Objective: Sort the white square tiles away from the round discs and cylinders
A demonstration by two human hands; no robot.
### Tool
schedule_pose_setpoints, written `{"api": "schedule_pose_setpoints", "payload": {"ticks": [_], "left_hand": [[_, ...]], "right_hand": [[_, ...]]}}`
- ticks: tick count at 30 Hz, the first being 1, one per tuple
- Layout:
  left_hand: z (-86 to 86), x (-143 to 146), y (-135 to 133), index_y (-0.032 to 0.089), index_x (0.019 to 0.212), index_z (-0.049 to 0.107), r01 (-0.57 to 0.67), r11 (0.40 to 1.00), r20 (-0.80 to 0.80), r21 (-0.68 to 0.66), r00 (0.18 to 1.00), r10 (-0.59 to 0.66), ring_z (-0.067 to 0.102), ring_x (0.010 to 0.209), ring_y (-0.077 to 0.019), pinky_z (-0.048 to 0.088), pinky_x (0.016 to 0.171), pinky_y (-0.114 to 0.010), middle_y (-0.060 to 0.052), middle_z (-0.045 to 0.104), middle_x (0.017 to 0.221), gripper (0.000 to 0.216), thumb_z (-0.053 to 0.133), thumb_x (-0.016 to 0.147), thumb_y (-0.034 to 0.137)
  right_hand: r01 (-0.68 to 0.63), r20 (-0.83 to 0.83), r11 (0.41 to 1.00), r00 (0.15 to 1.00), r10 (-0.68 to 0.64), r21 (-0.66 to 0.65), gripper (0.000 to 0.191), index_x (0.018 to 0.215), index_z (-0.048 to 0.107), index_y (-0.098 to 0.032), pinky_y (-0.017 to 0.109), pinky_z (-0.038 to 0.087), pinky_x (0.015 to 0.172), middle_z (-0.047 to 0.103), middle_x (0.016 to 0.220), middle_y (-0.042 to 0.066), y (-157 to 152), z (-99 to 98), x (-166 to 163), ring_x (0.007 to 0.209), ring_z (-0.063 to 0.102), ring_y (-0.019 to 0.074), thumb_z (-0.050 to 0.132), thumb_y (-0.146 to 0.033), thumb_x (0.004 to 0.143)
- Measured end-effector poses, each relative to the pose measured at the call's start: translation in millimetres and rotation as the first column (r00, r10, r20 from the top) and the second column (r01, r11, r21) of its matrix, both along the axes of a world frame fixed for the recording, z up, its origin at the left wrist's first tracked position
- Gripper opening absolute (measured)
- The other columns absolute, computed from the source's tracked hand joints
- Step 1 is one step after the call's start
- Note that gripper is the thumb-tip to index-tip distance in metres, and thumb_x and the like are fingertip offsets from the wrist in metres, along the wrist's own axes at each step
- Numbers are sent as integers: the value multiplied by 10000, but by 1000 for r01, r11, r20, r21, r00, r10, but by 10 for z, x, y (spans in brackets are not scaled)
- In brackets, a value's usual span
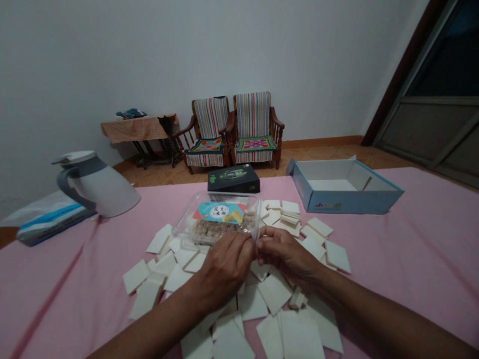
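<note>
Above the white tiles (252,301), your left hand (232,259) curls palm-down and right hand (280,249) angles inward, pinching the clear box's (217,228) near right corner; its long axis runs left-right, label (220,213) upward

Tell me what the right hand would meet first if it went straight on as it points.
Probably the clear plastic snack box, at its near right corner, which the right hand seems to touch; the left hand sits close alongside, so unclear depth leaves the order unsure.
</note>
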State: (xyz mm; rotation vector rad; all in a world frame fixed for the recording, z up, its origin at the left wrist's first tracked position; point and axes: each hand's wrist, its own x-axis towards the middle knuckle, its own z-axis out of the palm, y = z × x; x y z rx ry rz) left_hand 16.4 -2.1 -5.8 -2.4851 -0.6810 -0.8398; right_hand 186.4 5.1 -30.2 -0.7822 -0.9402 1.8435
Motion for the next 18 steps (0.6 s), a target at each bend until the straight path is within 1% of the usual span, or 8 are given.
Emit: {"api": "schedule_pose_setpoints", "payload": {"ticks": [2, 4, 8, 11, 14, 16, 18], "left_hand": [[0, -11, 23, 130, 901, 528, 0, 999, 34, -41, 999, 1, 610, 774, -194, 532, 688, -320, -85, 629, 804, 90, 455, 924, 83], [18, -23, 41, 135, 905, 522, 3, 997, 65, -83, 998, 2, 611, 775, -195, 531, 692, -320, -82, 623, 796, 82, 459, 922, 86], [36, -59, 80, 157, 898, 508, 19, 990, 129, -142, 992, 0, 614, 784, -190, 520, 696, -305, -69, 614, 790, 76, 474, 915, 91], [31, -82, 102, 164, 891, 500, 27, 988, 160, -151, 987, -2, 611, 769, -180, 506, 691, -291, -59, 610, 785, 84, 483, 906, 83], [66, -88, 112, 170, 887, 494, 22, 989, 196, -148, 981, 7, 609, 774, -170, 494, 698, -281, -48, 609, 789, 98, 490, 897, 73], [131, -85, 123, 175, 889, 491, 2, 989, 240, -145, 970, 33, 601, 770, -160, 485, 696, -272, -39, 606, 796, 92, 496, 897, 83], [230, -85, 154, 179, 890, 491, -40, 989, 303, -143, 949, 82, 592, 758, -148, 477, 689, -262, -28, 601, 799, 76, 496, 902, 104]], "right_hand": [[-9, -12, 999, 1000, 9, -31, 190, 774, 624, -150, 179, 449, 560, 654, 688, -13, 8, 18, -31, 616, 612, 86, 716, -210, 618], [-41, -13, 998, 999, 40, -56, 179, 751, 626, -147, 182, 451, 537, 656, 650, -5, 21, 45, -62, 585, 626, 98, 691, -234, 609], [-84, 56, 994, 995, 88, -71, 178, 643, 610, -137, 190, 440, 479, 657, 571, 28, 42, 87, -115, 489, 621, 117, 610, -312, 610], [-68, 159, 998, 985, 70, -20, 196, 607, 606, -139, 178, 372, 396, 625, 495, 17, 49, 79, -146, 370, 523, 86, 555, -328, 615], [-17, 241, 1000, 970, 11, 20, 189, 604, 602, -146, 161, 270, 344, 529, 388, -36, 51, 44, -171, 298, 399, 53, 542, -324, 612], [8, 262, 1000, 965, -13, 21, 196, 596, 599, -145, 160, 246, 342, 498, 365, -46, 45, 24, -182, 295, 378, 48, 537, -330, 607], [5, 272, 1000, 962, -6, 7, 210, 596, 603, -141, 166, 250, 346, 502, 369, -42, 34, 17, -186, 299, 382, 50, 531, -339, 604]]}}
